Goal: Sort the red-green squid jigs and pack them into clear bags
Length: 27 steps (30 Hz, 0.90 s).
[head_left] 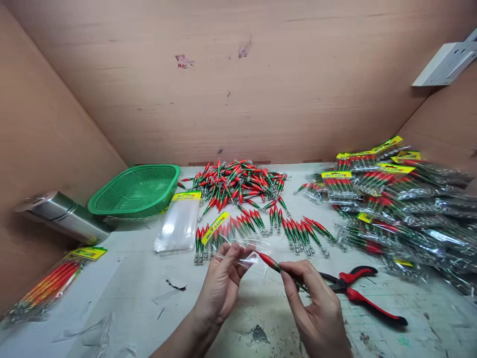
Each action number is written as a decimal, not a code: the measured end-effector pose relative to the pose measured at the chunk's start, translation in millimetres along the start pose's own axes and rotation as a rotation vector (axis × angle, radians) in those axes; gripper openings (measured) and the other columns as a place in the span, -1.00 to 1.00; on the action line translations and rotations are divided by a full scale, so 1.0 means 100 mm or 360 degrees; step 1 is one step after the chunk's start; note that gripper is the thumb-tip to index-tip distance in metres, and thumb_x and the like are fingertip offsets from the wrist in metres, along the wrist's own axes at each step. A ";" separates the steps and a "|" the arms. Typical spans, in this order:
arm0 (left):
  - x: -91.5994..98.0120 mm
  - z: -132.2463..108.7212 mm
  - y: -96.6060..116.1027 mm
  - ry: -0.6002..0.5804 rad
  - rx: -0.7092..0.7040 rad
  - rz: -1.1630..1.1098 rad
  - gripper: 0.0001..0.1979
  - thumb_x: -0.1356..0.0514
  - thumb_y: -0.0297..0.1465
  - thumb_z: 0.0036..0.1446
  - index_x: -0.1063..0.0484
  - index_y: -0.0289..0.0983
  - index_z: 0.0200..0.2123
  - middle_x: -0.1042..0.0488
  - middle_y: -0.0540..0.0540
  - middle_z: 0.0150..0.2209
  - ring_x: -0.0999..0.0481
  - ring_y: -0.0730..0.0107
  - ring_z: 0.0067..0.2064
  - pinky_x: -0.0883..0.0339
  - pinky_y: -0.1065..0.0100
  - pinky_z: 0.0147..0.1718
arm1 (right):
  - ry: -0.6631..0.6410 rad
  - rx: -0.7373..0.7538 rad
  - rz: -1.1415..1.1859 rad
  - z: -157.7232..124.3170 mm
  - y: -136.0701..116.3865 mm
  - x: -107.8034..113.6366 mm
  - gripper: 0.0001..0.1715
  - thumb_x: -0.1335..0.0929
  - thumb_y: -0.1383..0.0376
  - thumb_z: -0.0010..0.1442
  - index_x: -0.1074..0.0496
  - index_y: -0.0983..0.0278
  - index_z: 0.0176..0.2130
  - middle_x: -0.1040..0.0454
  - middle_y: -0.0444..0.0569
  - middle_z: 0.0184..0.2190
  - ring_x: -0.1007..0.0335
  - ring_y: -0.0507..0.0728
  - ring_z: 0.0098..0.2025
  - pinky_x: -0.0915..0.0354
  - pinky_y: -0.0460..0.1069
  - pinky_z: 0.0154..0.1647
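Between the thumb and fingers of my left hand (225,278) is the open end of a clear plastic bag (233,238) with a yellow "BCT LURE" header (215,228). A red and green fishing lure (271,262) is pinched in my right hand (316,301), its red tip pointing left at the bag's mouth. Just beyond my hands, several lures (300,236) lie side by side in short rows, some seen through the clear bag. Behind them is a large heap of loose lures (238,184).
Flat header bags (179,223) lie stacked left of the heap, by a green basket (134,191). Further left are a metal flask (69,216) and a bag of orange lures (52,283). Pliers (359,288) lie by my right hand; filled bags (395,209) pile up at right.
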State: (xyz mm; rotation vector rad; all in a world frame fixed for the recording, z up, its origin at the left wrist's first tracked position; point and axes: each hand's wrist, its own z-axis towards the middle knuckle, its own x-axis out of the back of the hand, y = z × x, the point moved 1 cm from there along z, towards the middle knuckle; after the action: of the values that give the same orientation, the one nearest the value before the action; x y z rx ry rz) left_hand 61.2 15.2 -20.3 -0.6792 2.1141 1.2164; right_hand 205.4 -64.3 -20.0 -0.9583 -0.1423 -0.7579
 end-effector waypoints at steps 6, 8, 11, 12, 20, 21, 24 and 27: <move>-0.02 -0.06 -0.12 -0.0123 0.0171 0.0200 -0.69 -0.46 -0.35 -0.19 -0.41 -0.33 -0.45 -0.58 -0.09 -0.33 -0.57 0.40 -0.33 -0.46 0.39 -0.29 | -0.0022 0.0206 -0.0218 0.09 -0.12 -0.05 -0.79 -0.28 0.47 0.24 -0.39 0.24 -0.15 -0.43 -0.05 -0.37 -0.34 0.11 -0.31 -0.27 0.02 -0.27; -0.01 -0.04 -0.10 -0.0076 0.0168 0.0143 -0.67 -0.48 -0.34 -0.24 -0.41 -0.32 -0.47 -0.58 -0.08 -0.36 -0.58 0.38 -0.32 -0.47 0.39 -0.31 | -0.0005 0.0198 -0.0275 0.11 -0.14 0.02 -0.80 -0.29 0.46 0.24 -0.39 0.23 -0.16 -0.44 -0.05 -0.38 -0.33 0.13 -0.31 -0.25 0.03 -0.27; 0.01 -0.01 -0.06 0.0041 0.0151 0.0039 -0.63 -0.51 -0.33 -0.34 -0.43 -0.31 -0.48 -0.58 -0.06 -0.41 -0.60 0.32 -0.29 -0.49 0.38 -0.30 | 0.0002 0.0145 -0.0354 0.11 -0.13 0.15 -0.82 -0.30 0.43 0.24 -0.39 0.23 -0.15 -0.43 -0.03 -0.36 -0.32 0.15 -0.29 -0.22 0.06 -0.26; 0.02 0.00 -0.04 0.0057 0.0150 0.0022 -0.62 -0.52 -0.32 -0.35 -0.45 -0.31 -0.48 -0.58 -0.06 -0.41 -0.60 0.31 -0.28 -0.50 0.38 -0.29 | 0.0007 0.0135 -0.0387 0.11 -0.12 0.19 -0.83 -0.30 0.42 0.24 -0.39 0.23 -0.15 -0.43 -0.02 -0.36 -0.31 0.16 -0.29 -0.21 0.06 -0.25; -0.01 -0.08 -0.11 -0.0173 0.0350 0.0251 -0.70 -0.49 -0.36 -0.26 -0.48 -0.35 -0.50 -0.59 -0.10 -0.37 -0.61 0.28 -0.28 -0.48 0.37 -0.28 | -0.0099 0.0209 -0.0399 0.21 -0.14 0.13 -0.86 -0.32 0.44 0.23 -0.36 0.22 -0.20 -0.44 -0.04 -0.37 -0.29 0.15 -0.29 -0.18 0.04 -0.28; -0.01 -0.09 -0.12 -0.0198 0.0362 0.0257 -0.71 -0.49 -0.38 -0.25 -0.48 -0.34 -0.47 -0.59 -0.09 -0.37 -0.61 0.28 -0.29 -0.48 0.34 -0.26 | -0.0114 0.0222 -0.0407 0.22 -0.15 0.10 -0.88 -0.32 0.44 0.23 -0.36 0.22 -0.23 -0.44 -0.05 -0.40 -0.29 0.14 -0.31 -0.17 0.04 -0.30; -0.01 -0.11 -0.16 -0.0255 0.0362 0.0247 -0.67 -0.47 -0.40 -0.20 -0.51 -0.30 -0.31 -0.58 -0.07 -0.34 -0.58 0.38 -0.34 -0.48 0.34 -0.28 | -0.0201 0.0266 -0.0363 0.25 -0.16 0.03 -0.88 -0.32 0.45 0.23 -0.35 0.23 -0.29 -0.43 -0.07 -0.43 -0.29 0.12 -0.35 -0.19 0.03 -0.32; 0.01 -0.10 -0.17 -0.0217 0.0365 0.0196 -0.64 -0.45 -0.41 -0.16 -0.50 -0.29 -0.24 -0.57 -0.04 -0.33 -0.54 0.47 -0.36 -0.47 0.40 -0.34 | -0.0359 0.0290 -0.0218 0.24 -0.15 0.00 -0.82 -0.28 0.48 0.25 -0.39 0.25 -0.19 -0.44 -0.01 -0.33 -0.34 0.12 -0.26 -0.31 0.02 -0.26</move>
State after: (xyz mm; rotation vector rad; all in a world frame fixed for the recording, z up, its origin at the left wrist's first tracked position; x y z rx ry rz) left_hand 69.4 -1.1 -26.5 -0.3595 2.1622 1.0304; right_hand 201.2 -50.4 4.3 -0.8638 -0.4704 -0.7468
